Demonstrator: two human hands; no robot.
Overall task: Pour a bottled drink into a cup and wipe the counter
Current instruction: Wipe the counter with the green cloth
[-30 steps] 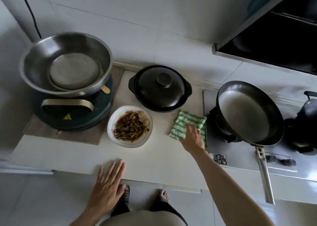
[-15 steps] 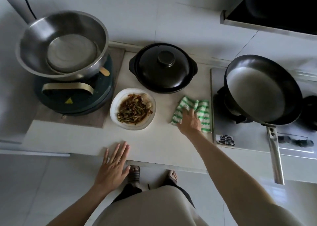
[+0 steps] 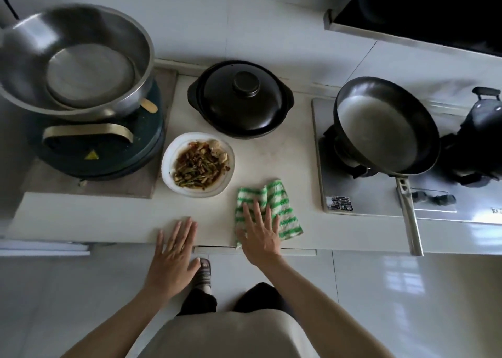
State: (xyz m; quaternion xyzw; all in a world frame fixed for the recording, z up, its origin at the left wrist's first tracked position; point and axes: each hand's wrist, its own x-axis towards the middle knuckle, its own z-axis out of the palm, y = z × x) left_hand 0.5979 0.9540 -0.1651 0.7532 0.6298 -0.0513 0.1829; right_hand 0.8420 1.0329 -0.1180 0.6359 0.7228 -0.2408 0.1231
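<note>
My right hand [image 3: 259, 234] lies flat on the cloth [image 3: 267, 212], fingers straight and spread, pressing rather than grasping; nothing is pinched. My left hand [image 3: 173, 251] is likewise released, palm down with fingers straight over the front edge of the surface [image 3: 108, 216], holding nothing.

The cloth, green-and-white striped, sits rumpled near the front edge, between the plate [image 3: 197, 164] of food and the stove [image 3: 361, 194], apart from both. I judge it soft, light and limp: it will bunch and fold under a sideways push, so a broad flat palm over its middle should drag it best, with fingers spread to keep the edges from curling under. If it needs lifting, a pinch at a bunched fold would do.

Further out, a lidded black pot [image 3: 240, 99] stands behind the plate, a pan [image 3: 385, 125] rests on the stove, and a steel bowl [image 3: 73, 58] sits at the far left. I see no bottle or cup here.
</note>
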